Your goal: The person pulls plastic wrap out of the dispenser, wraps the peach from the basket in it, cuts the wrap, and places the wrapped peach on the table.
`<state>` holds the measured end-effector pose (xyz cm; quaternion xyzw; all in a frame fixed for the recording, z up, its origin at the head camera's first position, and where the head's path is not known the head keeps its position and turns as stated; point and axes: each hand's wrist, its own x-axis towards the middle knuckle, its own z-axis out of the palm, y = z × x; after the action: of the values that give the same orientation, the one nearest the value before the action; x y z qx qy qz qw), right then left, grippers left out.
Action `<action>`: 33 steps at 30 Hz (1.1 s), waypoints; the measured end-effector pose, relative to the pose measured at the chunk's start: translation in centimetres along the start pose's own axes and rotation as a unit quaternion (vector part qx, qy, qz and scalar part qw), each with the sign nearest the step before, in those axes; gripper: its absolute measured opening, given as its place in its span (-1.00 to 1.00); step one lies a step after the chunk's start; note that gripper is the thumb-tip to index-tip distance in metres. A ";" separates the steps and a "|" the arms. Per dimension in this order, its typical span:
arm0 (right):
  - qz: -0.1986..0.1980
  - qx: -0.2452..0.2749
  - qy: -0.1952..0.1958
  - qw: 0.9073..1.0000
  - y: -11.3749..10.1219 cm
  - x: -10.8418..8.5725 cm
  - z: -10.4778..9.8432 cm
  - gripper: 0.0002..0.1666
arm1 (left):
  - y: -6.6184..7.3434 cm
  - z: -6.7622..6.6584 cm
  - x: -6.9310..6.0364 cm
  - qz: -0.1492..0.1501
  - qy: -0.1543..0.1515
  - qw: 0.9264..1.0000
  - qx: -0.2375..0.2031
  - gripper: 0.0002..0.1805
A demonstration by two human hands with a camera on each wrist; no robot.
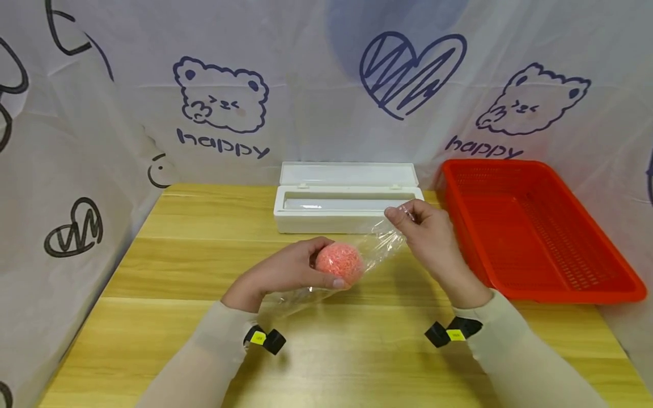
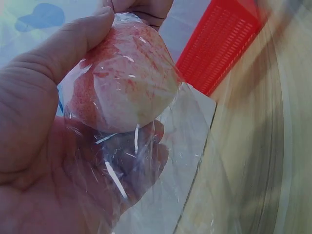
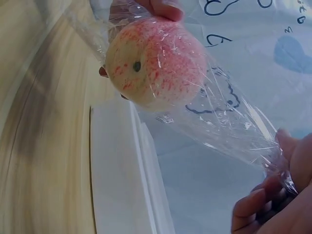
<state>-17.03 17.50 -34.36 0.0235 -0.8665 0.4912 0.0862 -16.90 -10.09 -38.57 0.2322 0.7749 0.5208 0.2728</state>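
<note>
A person's two bare hands work above the middle of a wooden tabletop (image 1: 178, 272), toward its far edge. A round pink fruit (image 1: 339, 263), speckled red, is held up there inside clear film (image 1: 380, 246). The left hand (image 1: 293, 263) has its grip curled round the fruit, thumb at the near side; the right hand (image 1: 431, 232) has its grip pinching a gathered end of the film, which stretches tight between them.

The film could tear if the right hand pulls too hard. The fruit, smooth under slick plastic, could slide from the left grip and roll toward the near edge if that hold loosens. The film could also cling to itself or to the left palm, bunching unevenly.

Counted: one fruit; one piece of film in hand; one open white box (image 1: 326, 222) at the far edge's middle, with one pale roll (image 1: 336, 204) inside; one red basket (image 1: 541, 294) at the far right corner; two black wrist devices (image 1: 275, 342).
</note>
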 end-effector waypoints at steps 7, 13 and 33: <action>-0.050 -0.008 0.053 0.997 0.6 0.3 0.5 -0.64 | 0.0 0.2 0.0 0.012 -0.005 1.000 -0.007 -0.29; -0.048 0.004 0.043 0.998 0.9 0.5 1.0 -0.65 | 0.0 0.5 -0.2 0.046 -0.016 0.998 -0.042 -0.22; 0.077 0.185 -0.124 0.972 1.6 -1.0 5.9 -0.66 | 1.5 2.2 -0.3 0.144 0.013 0.982 -0.121 -0.08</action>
<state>-17.02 13.27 -38.84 0.0324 -0.7637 0.6413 -0.0660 -15.13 -8.25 -37.82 0.2995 0.6683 0.6475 0.2109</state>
